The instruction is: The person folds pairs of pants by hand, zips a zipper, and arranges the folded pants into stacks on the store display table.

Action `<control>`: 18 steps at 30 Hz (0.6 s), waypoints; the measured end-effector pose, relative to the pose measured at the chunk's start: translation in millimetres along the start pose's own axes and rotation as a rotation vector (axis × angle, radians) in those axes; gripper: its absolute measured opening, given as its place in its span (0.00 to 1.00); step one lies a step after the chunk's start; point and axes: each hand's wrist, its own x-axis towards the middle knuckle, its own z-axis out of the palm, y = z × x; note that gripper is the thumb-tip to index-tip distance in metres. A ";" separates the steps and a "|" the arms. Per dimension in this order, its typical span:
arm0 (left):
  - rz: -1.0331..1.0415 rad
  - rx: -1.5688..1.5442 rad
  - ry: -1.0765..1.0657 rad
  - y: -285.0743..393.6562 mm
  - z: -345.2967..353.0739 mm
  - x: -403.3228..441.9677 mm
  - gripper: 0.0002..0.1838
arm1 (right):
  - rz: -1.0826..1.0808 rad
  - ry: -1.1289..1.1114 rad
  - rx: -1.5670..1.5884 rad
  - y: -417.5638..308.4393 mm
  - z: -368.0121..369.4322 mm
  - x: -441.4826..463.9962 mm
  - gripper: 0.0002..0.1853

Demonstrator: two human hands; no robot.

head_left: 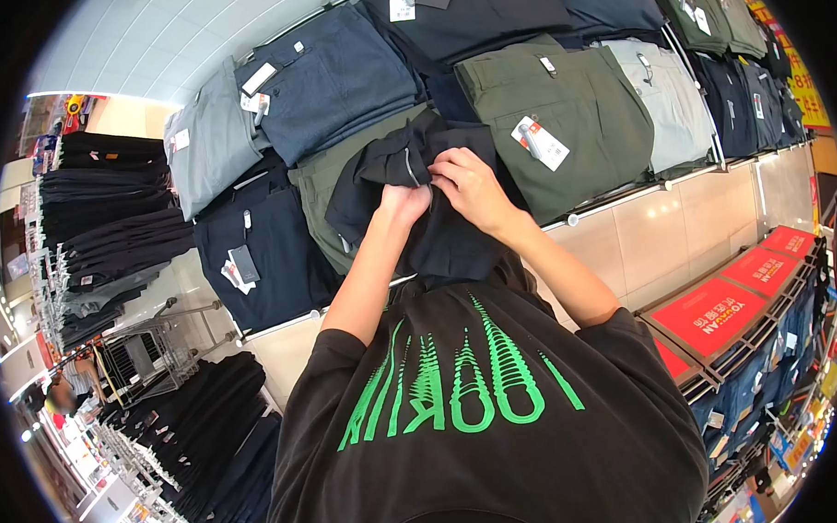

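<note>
Black trousers (455,237) hang bunched between my two hands, in front of the display rack. My left hand (405,203) is closed on a folded-over part of them, its fingertips hidden in the cloth. My right hand (472,188) pinches the fabric close beside it, thumb and fingers pressed together. A thin pale strip, perhaps a zip or seam, runs along the cloth at my left hand. Just right of the trousers lie folded olive trousers (574,99) with a white tag (541,144). Other olive trousers (319,187) are partly covered behind my left hand.
Folded blue trousers (338,75), grey trousers (213,130) and navy trousers (265,225) lie on the sloping rack. Black garments (103,189) hang at left, near a shopping cart (150,354) and a person. Red signs (711,316) top a jeans rack at right.
</note>
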 end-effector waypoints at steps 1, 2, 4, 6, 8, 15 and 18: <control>0.005 0.014 -0.008 0.0 -0.8 2.3 0.09 | -0.073 -0.009 0.010 3.6 -2.2 2.8 0.07; 0.009 0.029 -0.018 -0.1 -0.8 4.4 0.09 | -0.076 -0.006 0.036 6.0 -3.0 4.4 0.06; 0.002 -0.026 -0.042 1.0 1.4 6.5 0.09 | -0.082 0.001 0.082 9.8 -5.4 7.5 0.06; 0.010 -0.009 -0.028 1.7 2.6 7.7 0.09 | -0.081 -0.013 0.111 11.2 -9.3 11.3 0.06; 0.012 0.010 -0.062 3.0 3.9 8.9 0.08 | -0.057 -0.029 0.151 13.5 -12.1 14.7 0.05; -0.065 0.214 -0.148 12.9 21.0 1.4 0.12 | 0.142 -0.009 0.129 22.9 -7.7 34.4 0.04; -0.174 0.398 -0.105 18.6 25.4 -3.5 0.13 | 0.115 -0.028 0.089 27.1 -14.4 42.5 0.04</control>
